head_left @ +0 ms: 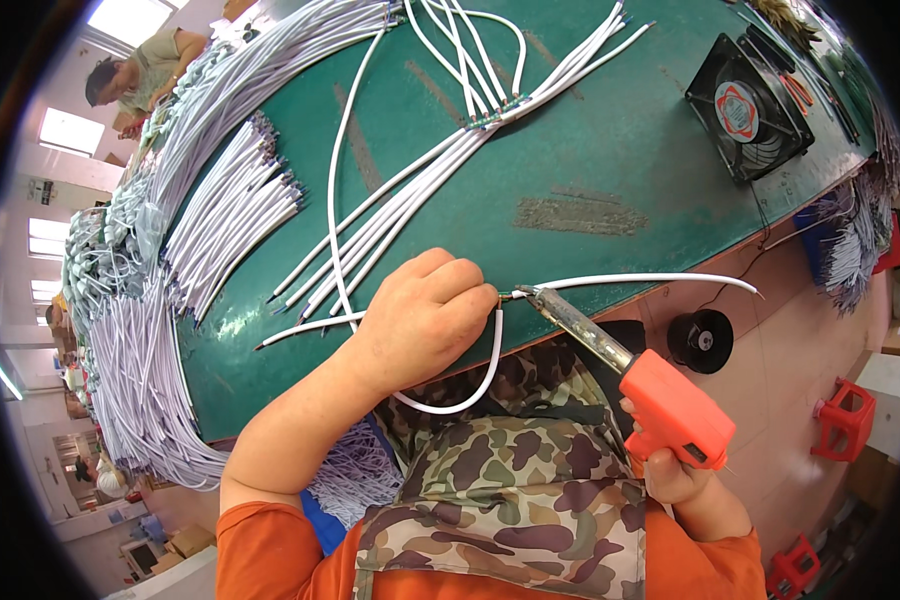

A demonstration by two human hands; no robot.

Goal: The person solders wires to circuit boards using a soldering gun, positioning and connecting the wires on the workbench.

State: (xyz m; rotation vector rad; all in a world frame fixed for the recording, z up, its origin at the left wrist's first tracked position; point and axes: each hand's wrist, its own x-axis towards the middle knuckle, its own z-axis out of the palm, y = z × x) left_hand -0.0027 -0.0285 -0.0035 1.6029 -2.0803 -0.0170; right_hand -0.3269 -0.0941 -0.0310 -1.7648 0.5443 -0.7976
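My right hand (668,472) is wrapped round the grip of a red soldering gun (678,410). The gun's metal tip touches or nearly touches a wire joint (516,294) at the table's near edge. Just left of that joint, my left hand (432,312) is closed with its fingers pinched on a white cable (496,350), which loops down below the hand. Another white cable (660,280) runs right from the joint, past the table edge. Exactly which wire ends meet there is too small to tell.
The green table (470,240) bears joined white cables (410,205), a cut-cable bundle (235,205) and a large cable heap (140,370) at left. A black fan (748,108) stands at far right. A red stool (844,418) and black reel (700,341) are lower right. Another person (150,75) sits far left.
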